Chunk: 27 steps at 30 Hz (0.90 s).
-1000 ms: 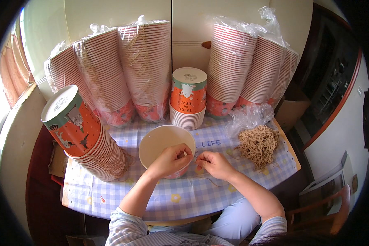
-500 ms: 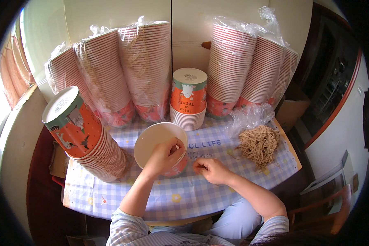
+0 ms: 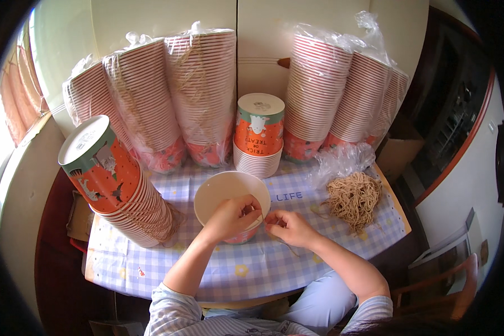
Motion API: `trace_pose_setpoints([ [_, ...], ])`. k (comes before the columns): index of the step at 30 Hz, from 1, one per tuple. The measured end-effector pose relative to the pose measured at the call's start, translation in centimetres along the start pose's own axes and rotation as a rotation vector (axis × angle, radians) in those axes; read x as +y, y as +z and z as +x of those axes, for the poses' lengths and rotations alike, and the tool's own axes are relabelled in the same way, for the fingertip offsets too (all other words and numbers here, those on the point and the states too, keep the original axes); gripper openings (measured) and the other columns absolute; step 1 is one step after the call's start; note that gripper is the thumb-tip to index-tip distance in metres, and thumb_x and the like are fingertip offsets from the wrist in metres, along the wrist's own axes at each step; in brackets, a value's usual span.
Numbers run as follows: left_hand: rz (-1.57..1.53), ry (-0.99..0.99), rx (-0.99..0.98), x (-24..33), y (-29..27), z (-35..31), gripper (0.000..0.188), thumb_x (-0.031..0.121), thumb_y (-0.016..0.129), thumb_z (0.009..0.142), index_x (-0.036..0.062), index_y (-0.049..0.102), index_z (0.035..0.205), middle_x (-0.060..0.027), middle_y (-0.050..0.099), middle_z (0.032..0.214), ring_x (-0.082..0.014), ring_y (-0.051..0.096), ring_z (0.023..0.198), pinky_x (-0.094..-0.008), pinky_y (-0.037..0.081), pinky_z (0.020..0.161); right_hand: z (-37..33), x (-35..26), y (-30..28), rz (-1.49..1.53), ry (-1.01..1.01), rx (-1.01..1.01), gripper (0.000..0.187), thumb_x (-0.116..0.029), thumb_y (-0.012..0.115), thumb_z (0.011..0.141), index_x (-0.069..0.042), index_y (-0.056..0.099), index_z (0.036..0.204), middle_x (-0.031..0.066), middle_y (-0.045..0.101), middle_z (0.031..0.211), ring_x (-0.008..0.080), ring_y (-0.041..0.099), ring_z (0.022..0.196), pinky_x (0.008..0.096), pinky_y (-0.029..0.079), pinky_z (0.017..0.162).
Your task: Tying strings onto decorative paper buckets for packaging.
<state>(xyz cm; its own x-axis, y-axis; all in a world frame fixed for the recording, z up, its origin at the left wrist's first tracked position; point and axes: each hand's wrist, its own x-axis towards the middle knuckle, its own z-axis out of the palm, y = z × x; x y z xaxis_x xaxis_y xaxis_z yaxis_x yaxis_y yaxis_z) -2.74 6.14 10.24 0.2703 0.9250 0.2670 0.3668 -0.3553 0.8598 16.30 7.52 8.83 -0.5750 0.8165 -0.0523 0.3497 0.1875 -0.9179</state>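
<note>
Paper bucket (image 3: 221,190) stands upright on the checked tablecloth (image 3: 171,274); left hand (image 3: 238,215) curls at its right rim, hold unclear; right hand (image 3: 291,228), just beside, pinches trailing twine (image 3: 284,243) between narrowed fingertips.

Table (image 3: 396,197) with blue-checked cloth (image 3: 179,271), plastic-wrapped bucket stacks (image 3: 201,84), two unwrapped stacks (image 3: 257,137), open bucket (image 3: 215,193), tangled twine (image 3: 353,199), crumpled plastic (image 3: 346,159)

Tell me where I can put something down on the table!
Bare tablecloth shows front left, between the left unwrapped cup stack, left forearm and table's front edge. Another patch lies between the right forearm and string pile. It's crowded along the back, with wrapped stacks, and around the left hand, right hand and open cup.
</note>
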Motion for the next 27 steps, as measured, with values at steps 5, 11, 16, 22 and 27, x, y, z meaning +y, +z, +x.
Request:
trace_pose_setpoints([
  [5,-0.005,0.015,-0.017,0.0,0.4,0.0,0.011,0.012,0.058,0.076,0.0023,0.058,0.08,-0.0061,0.058,0.064,-0.0113,0.054,0.056,-0.0252,0.042,0.051,0.0,0.6,-0.1,0.034,-0.001,0.012,0.017,-0.011,0.059,0.079,0.001,0.059,0.09,0.0018,0.061,0.076,0.0052,0.054,0.066,0.0204,0.044,0.058],
  [11,-0.012,0.049,-0.02,0.1,0.6,0.1,0.011,0.012,0.058,0.075,0.0017,0.058,0.079,-0.0073,0.059,0.065,-0.0133,0.055,0.058,-0.0262,0.043,0.054,-0.1,0.5,-0.2,-0.064,-0.05,0.04,0.016,-0.011,0.06,0.078,0.001,0.06,0.087,0.0051,0.063,0.076,0.0071,0.056,0.068,0.0221,0.046,0.061],
  [16,0.139,0.06,-0.026,0.5,0.4,0.1,0.01,0.012,0.058,0.071,0.0032,0.06,0.075,-0.0093,0.059,0.07,-0.0211,0.058,0.064,-0.0306,0.045,0.059,-0.1,0.3,-0.4,-0.207,-0.054,0.033,0.012,-0.011,0.06,0.074,-0.001,0.06,0.079,0.0039,0.062,0.069,0.0079,0.055,0.063,0.0241,0.045,0.06],
  [22,0.224,0.127,0.008,0.4,0.7,-0.2,0.006,0.007,0.059,0.069,0.0026,0.058,0.073,-0.0086,0.057,0.073,-0.02,0.057,0.066,-0.0289,0.044,0.06,0.1,0.9,-0.5,-0.148,0.014,-0.014,0.016,-0.017,0.059,0.07,-0.001,0.06,0.075,0.0089,0.061,0.066,0.0169,0.059,0.06,0.0292,0.045,0.057],
  [27,0.278,0.138,0.006,0.8,1.0,-0.2,0.006,0.007,0.059,0.069,0.0024,0.059,0.073,-0.0097,0.057,0.074,-0.0224,0.058,0.068,-0.0299,0.045,0.061,0.4,1.8,-0.5,-0.066,0.093,-0.072,0.016,-0.017,0.058,0.071,-0.001,0.06,0.074,0.0067,0.061,0.065,0.0126,0.056,0.059,0.027,0.043,0.056],
])
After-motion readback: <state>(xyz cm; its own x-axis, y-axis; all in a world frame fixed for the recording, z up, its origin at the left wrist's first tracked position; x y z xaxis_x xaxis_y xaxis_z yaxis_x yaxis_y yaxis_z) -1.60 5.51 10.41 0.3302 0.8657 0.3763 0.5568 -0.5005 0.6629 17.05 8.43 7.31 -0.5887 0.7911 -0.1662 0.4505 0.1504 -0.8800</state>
